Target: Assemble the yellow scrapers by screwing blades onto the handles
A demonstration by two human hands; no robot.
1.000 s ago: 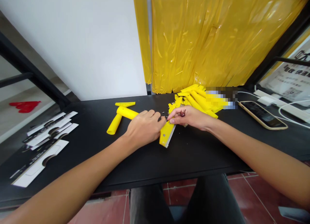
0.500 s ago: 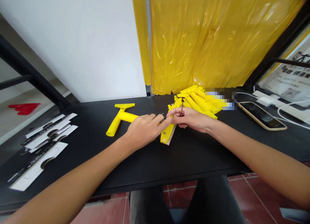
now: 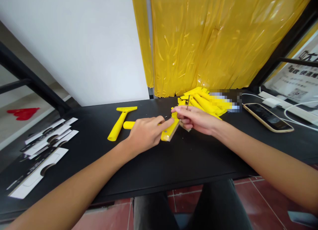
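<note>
At far left, a red, flat piece (image 3: 23, 113) on a pale shelf (image 3: 10, 134), beyond a slanting black frame (image 3: 46, 94). Next, on the black table (image 3: 139, 172), a fanned group of white-and-black cards (image 3: 51, 137), overlapping, plus a single long card (image 3: 38, 177) just nearer the front edge. Behind, a tall white panel (image 3: 79, 47).

Further right, a loose scraper (image 3: 120, 123), yellow, lying flat, head toward the white panel and handle end toward the front. Just right of that, the left hand (image 3: 145, 132), closed around the handle of a held scraper (image 3: 167, 133), also yellow. Shows the handle end poking out on the hand's left, the head with a screw and a pale edge on its right, low over the table; cannot tell whether touching it.

Beside the head, the right hand (image 3: 195, 119), fingers curled narrowly around a thin rod (image 3: 188, 101), tip upward; too small to tell its kind. Right behind, a heap of yellow scrapers (image 3: 207, 102), piled before a sheet of shiny yellow wrap (image 3: 196, 41).

Well to the right, a phone (image 3: 269, 118) lying face up, then a white power strip (image 3: 295, 109) with cables, and a printed sheet (image 3: 298, 77) behind.
</note>
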